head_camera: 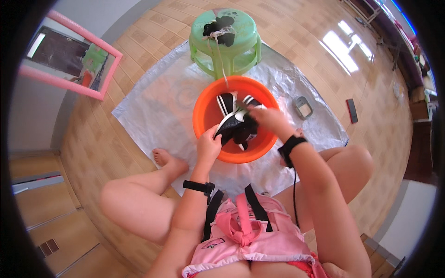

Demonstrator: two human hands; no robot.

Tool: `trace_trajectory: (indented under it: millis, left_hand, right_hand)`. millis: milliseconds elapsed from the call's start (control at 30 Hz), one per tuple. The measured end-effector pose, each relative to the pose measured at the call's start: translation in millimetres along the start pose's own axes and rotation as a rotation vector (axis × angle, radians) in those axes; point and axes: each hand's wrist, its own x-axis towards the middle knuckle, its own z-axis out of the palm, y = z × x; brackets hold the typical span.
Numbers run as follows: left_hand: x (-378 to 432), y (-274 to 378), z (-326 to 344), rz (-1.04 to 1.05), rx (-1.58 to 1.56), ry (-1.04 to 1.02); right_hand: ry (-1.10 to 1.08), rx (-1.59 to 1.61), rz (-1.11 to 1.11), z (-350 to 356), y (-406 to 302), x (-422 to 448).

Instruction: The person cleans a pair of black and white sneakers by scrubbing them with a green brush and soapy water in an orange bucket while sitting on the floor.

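Note:
An orange plastic basin [240, 158] stands before me on a silvery sheet. Over it, my left hand [209, 140] grips one end of a black shoe with a white sole [229, 127]. My right hand [269, 120] is at the shoe's other side, blurred, with its fingers around a dark thing, perhaps a brush, that I cannot make out. Another black shoe with white stripes [227, 103] lies in the basin behind the held one, and more black and white shoe parts show at its right.
A green plastic stool [245, 26] beyond the basin bears black pieces [220, 25] with pale laces, one hanging into the basin. A soap box [303, 108] lies on the silvery sheet [153, 104]. A dark phone-like object [352, 111] is on the floor at right, a pink-framed mirror [113, 66] at left.

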Motion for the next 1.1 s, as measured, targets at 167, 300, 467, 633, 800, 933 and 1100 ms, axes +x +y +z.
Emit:
trace_trajectory:
  millis: [167,300,467,633,800,933,1100]
  left_hand:
    - [-1,-17,-7,-0.079,-0.055,0.016]
    - [6,-7,-3,-0.068,-0.062,-0.034]
    - [9,4,-21,-0.116,0.038,-0.097]
    - [12,-12,-26,-0.263,0.172,-0.242]
    - [11,-36,-13,-0.186,-0.070,-0.451]
    - [11,-26,-6,-0.130,0.017,-0.384]
    - [12,-38,0,-0.255,0.101,-0.401]
  right_hand:
    - [-0.149,0.117,-0.025,-4,-43,-11]
    - [-0.050,-0.020,0.224,3,15,-8]
    - [-0.107,0.014,0.138,15,-74,-33]
    - [-0.077,0.020,-0.062,20,-104,-39]
    - [0.038,0.020,0.178,27,-30,-33]
    - [-0.040,-0.007,0.239,16,-36,-42]
    - [-0.088,0.164,-0.054,35,-94,-55]
